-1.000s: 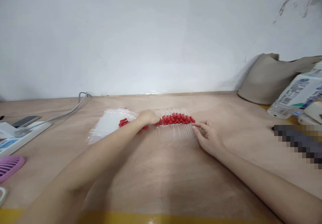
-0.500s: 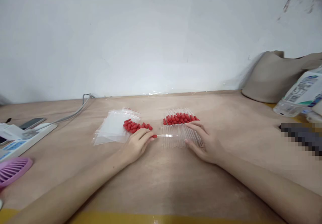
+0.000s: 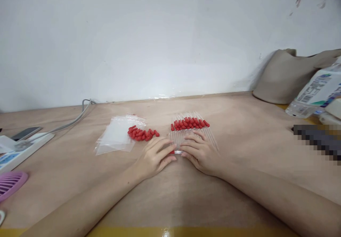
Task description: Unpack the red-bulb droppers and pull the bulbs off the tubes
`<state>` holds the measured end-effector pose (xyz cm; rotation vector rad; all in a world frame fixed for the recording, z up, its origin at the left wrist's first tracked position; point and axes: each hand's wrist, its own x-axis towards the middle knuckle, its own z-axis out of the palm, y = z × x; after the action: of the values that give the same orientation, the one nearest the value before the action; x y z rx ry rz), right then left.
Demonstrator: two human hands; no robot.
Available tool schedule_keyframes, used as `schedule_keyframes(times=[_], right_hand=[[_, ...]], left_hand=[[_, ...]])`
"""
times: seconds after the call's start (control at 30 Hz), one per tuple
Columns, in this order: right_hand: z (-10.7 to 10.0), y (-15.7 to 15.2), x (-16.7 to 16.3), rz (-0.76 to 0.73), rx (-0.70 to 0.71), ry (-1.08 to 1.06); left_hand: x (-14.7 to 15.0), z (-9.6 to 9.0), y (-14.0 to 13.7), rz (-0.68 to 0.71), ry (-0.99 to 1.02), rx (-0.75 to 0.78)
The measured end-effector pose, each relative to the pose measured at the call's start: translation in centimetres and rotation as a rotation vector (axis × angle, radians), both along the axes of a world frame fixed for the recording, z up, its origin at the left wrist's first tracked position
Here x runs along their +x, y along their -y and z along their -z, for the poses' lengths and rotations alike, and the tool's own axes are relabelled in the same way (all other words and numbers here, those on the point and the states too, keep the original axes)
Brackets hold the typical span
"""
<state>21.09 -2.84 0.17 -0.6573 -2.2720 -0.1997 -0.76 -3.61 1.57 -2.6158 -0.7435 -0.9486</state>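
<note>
My left hand (image 3: 157,157) has its fingers closed on the red rubber bulb at one end of a clear dropper (image 3: 178,152). At the other end, the fingers of my right hand (image 3: 201,154) are closed on its clear tube. This dropper lies crosswise, just in front of a row of clear tubes (image 3: 177,135), which my right hand partly covers. Red bulbs (image 3: 190,123) lie side by side across that row. Left of it, loose red bulbs (image 3: 142,134) form a small heap beyond my left hand.
Clear zip bags (image 3: 114,135) lie flat beside the loose bulbs. A power strip (image 3: 34,145) with a grey cable, a phone (image 3: 26,134) and a pink fan (image 3: 12,185) are on the left. At right stand a grey-brown container (image 3: 277,77) and a clear labelled package (image 3: 315,89).
My left hand has moved right and nearer with the dropper's bulb. My right hand has come left and closed on the tube. The view has shifted slightly.
</note>
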Motion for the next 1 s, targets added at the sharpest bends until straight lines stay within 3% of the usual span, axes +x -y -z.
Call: schedule_keyframes(times=[0.17,0.43,1.0], right_hand=[[0.0,0.0,-0.2,-0.015,-0.018,0.009],[0.0,0.3,-0.6,-0.132,-0.001,0.005],[0.2,1.2,-0.1,-0.174,0.137,0.003]], left_hand=[[0.5,0.0,-0.1,0.042,-0.03,0.124],[0.4,-0.1,0.1,0.065,-0.107,0.193],[0.1,-0.9,1.5,0.097,-0.114,0.149]])
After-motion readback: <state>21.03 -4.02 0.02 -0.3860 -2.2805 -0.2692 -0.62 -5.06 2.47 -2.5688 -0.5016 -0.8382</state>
